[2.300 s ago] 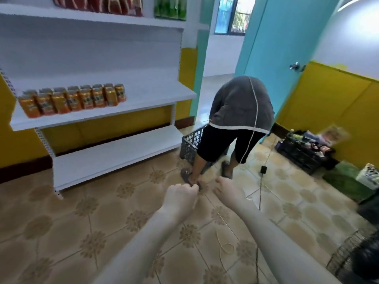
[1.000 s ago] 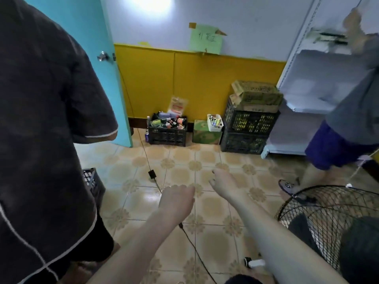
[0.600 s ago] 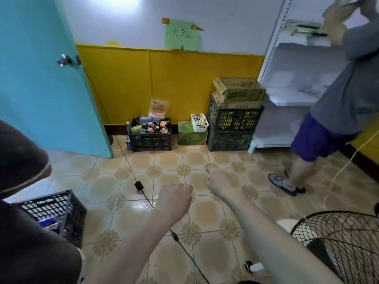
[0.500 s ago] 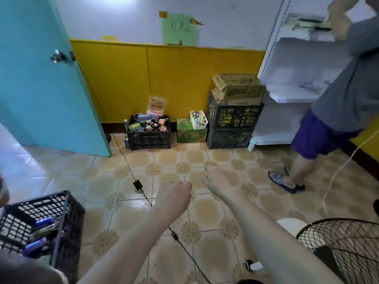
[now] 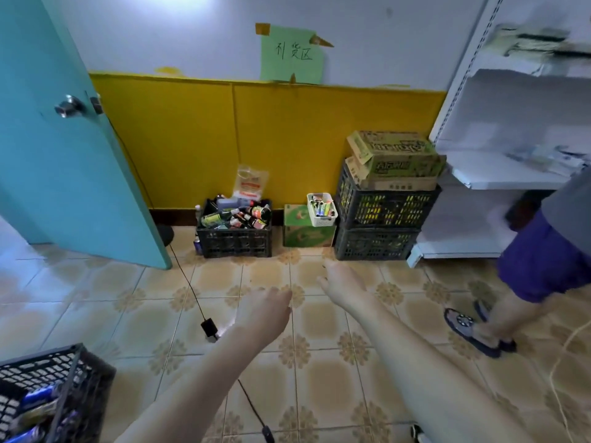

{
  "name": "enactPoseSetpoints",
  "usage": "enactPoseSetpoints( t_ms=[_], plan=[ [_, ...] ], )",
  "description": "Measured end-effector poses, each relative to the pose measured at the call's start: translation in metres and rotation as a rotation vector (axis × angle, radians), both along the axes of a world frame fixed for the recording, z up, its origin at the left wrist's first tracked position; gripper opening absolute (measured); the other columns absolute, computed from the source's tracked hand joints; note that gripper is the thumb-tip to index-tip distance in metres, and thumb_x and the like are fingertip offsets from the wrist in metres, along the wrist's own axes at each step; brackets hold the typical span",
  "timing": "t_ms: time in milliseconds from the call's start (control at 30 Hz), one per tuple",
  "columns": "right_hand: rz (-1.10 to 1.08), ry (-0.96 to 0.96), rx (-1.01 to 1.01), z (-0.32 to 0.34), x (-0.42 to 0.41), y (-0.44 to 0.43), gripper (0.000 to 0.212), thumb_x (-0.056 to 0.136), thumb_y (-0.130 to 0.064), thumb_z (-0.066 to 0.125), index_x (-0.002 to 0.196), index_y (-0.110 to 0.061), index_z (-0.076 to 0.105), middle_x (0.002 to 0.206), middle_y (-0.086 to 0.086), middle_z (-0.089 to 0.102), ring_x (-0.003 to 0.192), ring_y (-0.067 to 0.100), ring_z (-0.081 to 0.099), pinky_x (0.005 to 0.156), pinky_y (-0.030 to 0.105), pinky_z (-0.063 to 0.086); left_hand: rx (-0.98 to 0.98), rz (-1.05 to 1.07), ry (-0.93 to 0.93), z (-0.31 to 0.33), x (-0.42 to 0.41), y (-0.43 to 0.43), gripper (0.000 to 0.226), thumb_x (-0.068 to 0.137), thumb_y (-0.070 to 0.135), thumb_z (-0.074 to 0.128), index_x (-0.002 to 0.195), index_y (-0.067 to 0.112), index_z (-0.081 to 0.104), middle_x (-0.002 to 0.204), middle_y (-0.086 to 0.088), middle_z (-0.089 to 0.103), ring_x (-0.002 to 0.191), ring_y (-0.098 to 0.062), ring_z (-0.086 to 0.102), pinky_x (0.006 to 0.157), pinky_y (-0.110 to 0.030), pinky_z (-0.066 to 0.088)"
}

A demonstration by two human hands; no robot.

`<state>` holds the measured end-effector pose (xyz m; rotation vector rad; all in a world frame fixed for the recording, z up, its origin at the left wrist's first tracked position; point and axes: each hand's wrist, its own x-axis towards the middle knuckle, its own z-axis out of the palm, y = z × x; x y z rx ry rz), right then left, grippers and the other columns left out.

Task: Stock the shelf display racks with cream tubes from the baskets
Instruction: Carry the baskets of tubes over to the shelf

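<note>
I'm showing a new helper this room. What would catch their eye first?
The turquoise door on the left and the yellow wall panel beside it stand out first. Against that panel sit a black crate full of bottles and two stacked crates topped with a cardboard box. In front, the left hand and right hand reach forward, empty.

Floor (image 5: 153, 314): glazed tile, glossy. Black crate of bottles (image 5: 235, 243): matt plastic lattice; right of it a cardboard box (image 5: 307, 236) carrying a white plastic basket (image 5: 323, 220), then more plastic crates (image 5: 377, 212) topped with matt cardboard cartons (image 5: 396, 164). Left of it, door (image 5: 64, 187) smooth-painted with shiny metal knob (image 5: 67, 107); far right, shelf rack (image 5: 499, 179) white, matt, apparently metal.
</note>
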<state>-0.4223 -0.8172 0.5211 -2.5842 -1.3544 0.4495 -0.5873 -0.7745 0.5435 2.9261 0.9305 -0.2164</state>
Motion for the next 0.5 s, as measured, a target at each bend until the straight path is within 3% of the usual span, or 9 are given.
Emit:
enactPoseSetpoints(
  t_ms=[200, 333, 500],
  plan=[
    [0.021, -0.050, -0.009, 0.008, 0.079, 0.050, 0.020, 0.095, -0.017, 0.044, 0.108, -0.008, 0.056, 0.106, 0.011, 0.061, 0.094, 0.030, 0.058, 0.067, 0.033, 0.044, -0.110, 0.138, -0.055, 0.008, 0.061, 0.067, 0.027, 0.099, 0.025, 0.039, 0.118, 0.009, 0.050, 0.109, -0.010, 0.057, 0.098, -0.028, 0.057, 0.082, -0.035, 0.049],
    [0.039, -0.045, 0.001, 0.009, 0.113, 0.078, 0.026, 0.096, -0.018, 0.044, 0.119, -0.008, 0.052, 0.108, 0.010, 0.062, 0.097, 0.029, 0.059, 0.066, 0.033, 0.044, -0.171, 0.183, -0.103, 0.016, 0.097, 0.099, 0.031, 0.101, 0.020, 0.037, 0.128, 0.008, 0.046, 0.126, -0.010, 0.051, 0.112, -0.025, 0.053, 0.080, -0.027, 0.040],
    [0.049, -0.040, -0.026, 0.003, 0.156, 0.118, 0.020, 0.096, -0.023, 0.047, 0.110, -0.009, 0.053, 0.103, 0.008, 0.062, 0.093, 0.028, 0.059, 0.067, 0.035, 0.047, -0.088, 0.164, -0.072, 0.007, 0.138, 0.148, 0.027, 0.098, 0.028, 0.041, 0.118, 0.013, 0.051, 0.114, -0.007, 0.060, 0.101, -0.026, 0.059, 0.080, -0.035, 0.051]
  ],
)
